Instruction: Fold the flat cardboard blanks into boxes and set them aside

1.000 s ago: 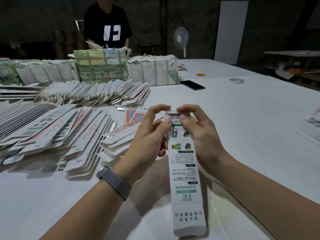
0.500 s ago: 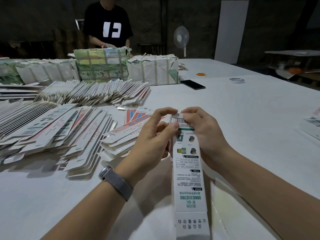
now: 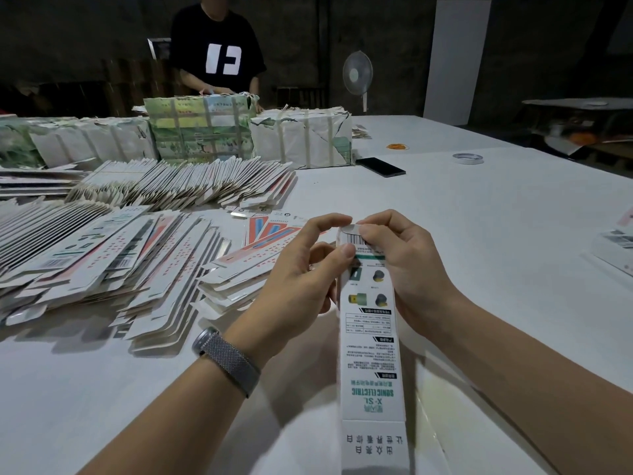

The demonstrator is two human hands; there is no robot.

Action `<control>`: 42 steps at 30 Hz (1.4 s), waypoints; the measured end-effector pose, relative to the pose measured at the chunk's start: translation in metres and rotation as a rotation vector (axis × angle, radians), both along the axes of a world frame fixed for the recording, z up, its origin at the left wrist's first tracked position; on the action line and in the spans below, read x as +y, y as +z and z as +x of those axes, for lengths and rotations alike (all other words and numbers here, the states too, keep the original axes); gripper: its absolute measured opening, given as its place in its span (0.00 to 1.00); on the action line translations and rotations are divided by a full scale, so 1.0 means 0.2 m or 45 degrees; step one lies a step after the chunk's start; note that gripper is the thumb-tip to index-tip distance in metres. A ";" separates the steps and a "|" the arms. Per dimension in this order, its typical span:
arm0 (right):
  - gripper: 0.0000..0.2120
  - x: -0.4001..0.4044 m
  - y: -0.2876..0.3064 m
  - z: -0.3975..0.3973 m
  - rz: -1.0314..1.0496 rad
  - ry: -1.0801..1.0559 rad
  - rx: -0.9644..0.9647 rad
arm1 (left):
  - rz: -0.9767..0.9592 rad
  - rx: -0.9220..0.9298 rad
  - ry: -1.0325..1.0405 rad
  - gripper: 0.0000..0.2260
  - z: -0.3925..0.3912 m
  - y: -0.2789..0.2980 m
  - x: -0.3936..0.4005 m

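box (image 3: 371,341) nearer, both hands gripping

Two bare forearms, sleeveless as far as visible. Just behind the left hand (image 3: 301,282), a grey woven-mesh metal watch band (image 3: 228,361) wrapped round the wrist, rounded dark case edge at its outer side. Behind the right hand (image 3: 407,269), nothing worn.

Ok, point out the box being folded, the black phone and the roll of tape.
box (image 3: 371,354): head view, on its printed long panel.
black phone (image 3: 381,166): head view, middle of its dark screen.
roll of tape (image 3: 468,158): head view, on its near rim.
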State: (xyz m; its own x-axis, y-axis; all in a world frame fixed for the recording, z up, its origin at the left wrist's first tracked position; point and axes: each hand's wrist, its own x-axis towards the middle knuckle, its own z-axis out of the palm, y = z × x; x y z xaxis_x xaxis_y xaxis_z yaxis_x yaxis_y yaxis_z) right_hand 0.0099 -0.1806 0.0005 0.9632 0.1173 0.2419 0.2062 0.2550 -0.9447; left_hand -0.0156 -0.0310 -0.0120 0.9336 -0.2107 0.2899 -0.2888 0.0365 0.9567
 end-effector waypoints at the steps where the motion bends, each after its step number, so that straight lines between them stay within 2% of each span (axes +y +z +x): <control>1: 0.11 0.00 0.00 0.00 0.011 0.009 0.008 | 0.001 -0.005 -0.002 0.13 0.00 0.00 0.00; 10: 0.14 -0.01 0.01 -0.01 -0.021 -0.020 -0.016 | 0.015 -0.007 0.008 0.12 -0.01 0.00 0.00; 22: 0.17 -0.01 0.01 0.01 -0.028 -0.079 -0.008 | 0.059 0.045 -0.046 0.19 -0.01 0.01 -0.01; 30: 0.17 -0.01 0.01 0.01 0.034 -0.019 0.017 | 0.029 0.045 -0.060 0.15 -0.01 0.02 -0.01; 38: 0.09 0.00 0.00 -0.02 0.013 -0.074 -0.040 | 0.017 -0.039 0.033 0.12 -0.01 0.02 -0.01; 42: 0.05 0.02 -0.01 -0.04 0.005 0.029 -0.097 | -0.013 -0.095 0.073 0.09 0.01 0.01 0.02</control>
